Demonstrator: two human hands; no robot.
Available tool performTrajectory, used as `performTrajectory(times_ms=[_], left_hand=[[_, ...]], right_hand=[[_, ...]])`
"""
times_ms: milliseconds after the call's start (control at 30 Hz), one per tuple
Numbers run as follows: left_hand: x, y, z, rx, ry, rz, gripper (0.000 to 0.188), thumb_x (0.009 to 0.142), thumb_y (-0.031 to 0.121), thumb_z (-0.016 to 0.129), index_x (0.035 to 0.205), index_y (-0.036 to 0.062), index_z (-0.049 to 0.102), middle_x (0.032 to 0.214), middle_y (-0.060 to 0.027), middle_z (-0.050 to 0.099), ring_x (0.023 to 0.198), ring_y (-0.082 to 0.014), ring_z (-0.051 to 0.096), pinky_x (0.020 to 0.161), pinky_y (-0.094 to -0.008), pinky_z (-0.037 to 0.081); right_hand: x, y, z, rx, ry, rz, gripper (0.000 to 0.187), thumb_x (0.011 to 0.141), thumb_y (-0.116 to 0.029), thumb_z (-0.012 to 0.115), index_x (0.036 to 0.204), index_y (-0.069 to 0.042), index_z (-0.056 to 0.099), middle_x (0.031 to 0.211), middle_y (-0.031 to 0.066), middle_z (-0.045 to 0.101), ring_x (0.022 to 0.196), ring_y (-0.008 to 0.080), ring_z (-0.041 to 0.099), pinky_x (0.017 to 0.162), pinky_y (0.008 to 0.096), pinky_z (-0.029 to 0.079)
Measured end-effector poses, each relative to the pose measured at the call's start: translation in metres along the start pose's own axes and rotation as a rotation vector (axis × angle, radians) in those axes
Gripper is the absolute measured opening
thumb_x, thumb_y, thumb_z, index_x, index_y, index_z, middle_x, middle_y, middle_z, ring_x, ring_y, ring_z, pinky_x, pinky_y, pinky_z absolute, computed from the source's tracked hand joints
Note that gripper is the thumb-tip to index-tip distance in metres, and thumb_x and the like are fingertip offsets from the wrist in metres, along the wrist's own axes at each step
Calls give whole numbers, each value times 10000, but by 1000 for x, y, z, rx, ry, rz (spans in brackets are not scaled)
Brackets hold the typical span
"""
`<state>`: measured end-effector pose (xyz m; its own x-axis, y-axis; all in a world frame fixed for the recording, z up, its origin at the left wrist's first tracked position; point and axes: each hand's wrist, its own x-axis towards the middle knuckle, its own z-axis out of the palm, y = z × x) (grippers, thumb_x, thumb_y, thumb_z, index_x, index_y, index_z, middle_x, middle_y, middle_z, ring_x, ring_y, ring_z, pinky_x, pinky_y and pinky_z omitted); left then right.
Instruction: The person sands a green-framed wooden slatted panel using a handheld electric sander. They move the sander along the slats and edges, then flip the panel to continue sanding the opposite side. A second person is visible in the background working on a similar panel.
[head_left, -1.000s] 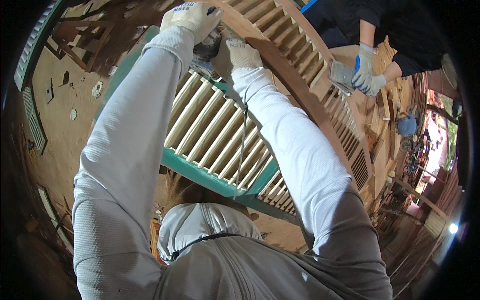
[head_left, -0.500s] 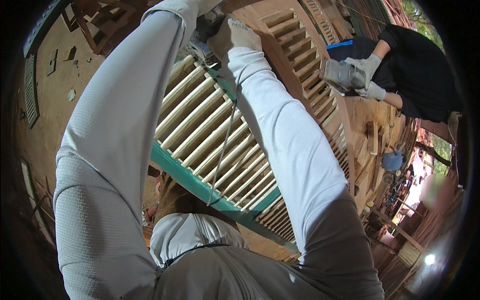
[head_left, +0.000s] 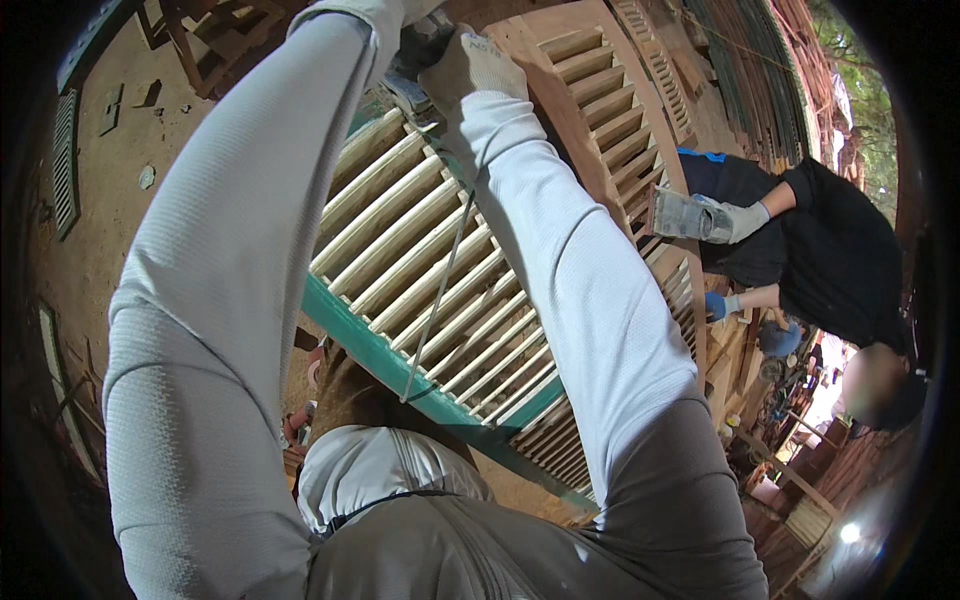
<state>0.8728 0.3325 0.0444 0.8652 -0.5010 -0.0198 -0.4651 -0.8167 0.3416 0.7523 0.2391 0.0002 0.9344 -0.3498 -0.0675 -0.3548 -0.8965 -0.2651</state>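
Observation:
A louvred wooden shutter [head_left: 430, 405] lies in front of me, with a green painted edge and pale bare slats. At its far end is a dark hand-held power sander [head_left: 408, 88], its flat metal base against the frame. My right hand [head_left: 478, 68], in a pale work glove, is wrapped round the sander's near right side. My left hand [head_left: 420, 8] reaches the sander's top; the upper picture edge cuts off most of it, and its fingers are hardly visible. A thin grey cord [head_left: 438, 300] hangs across the slats.
Beyond lies an arched, bare-wood louvred shutter [head_left: 560, 120]. At the right a co-worker [head_left: 840, 240] in black bends over it, a gloved hand on another sander [head_left: 690, 215]. Wooden frames [head_left: 190, 50] stand far left; a narrow slatted panel [head_left: 65, 165] lies on the ground.
The co-worker has leaned lower, and one of their hands has dropped away from their sander. My view has tilted slightly; my hands and sander stay at nearly the same spot.

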Motion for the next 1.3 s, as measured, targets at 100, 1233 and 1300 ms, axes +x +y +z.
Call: performTrajectory(times_ms=[100,1233,1300], left_hand=[[-12,14,5,-31,-5,17,422,938,447,530,1067,129,776,1100,-136,756,1090,-317,706,953,-425,552],[-265,286,106,-217,-325,298,399,957,429,505,1064,157,776,1101,-88,761,1080,-270,702,932,-422,530],[-254,274,99,-226,-292,294,403,960,430,501,1083,158,772,1114,-91,757,1083,-273,700,942,-423,528]], right_hand=[[-21,5,-13,37,-42,62,396,882,-299,610,1210,-77,635,1202,209,718,1120,380,703,960,486,550],[-337,282,-28,358,-297,398,712,719,-311,912,1312,-35,631,1191,145,748,1074,255,722,925,373,547],[-329,289,-11,341,-223,327,703,721,-345,903,1297,-34,646,1187,159,746,1071,290,725,922,386,551]])
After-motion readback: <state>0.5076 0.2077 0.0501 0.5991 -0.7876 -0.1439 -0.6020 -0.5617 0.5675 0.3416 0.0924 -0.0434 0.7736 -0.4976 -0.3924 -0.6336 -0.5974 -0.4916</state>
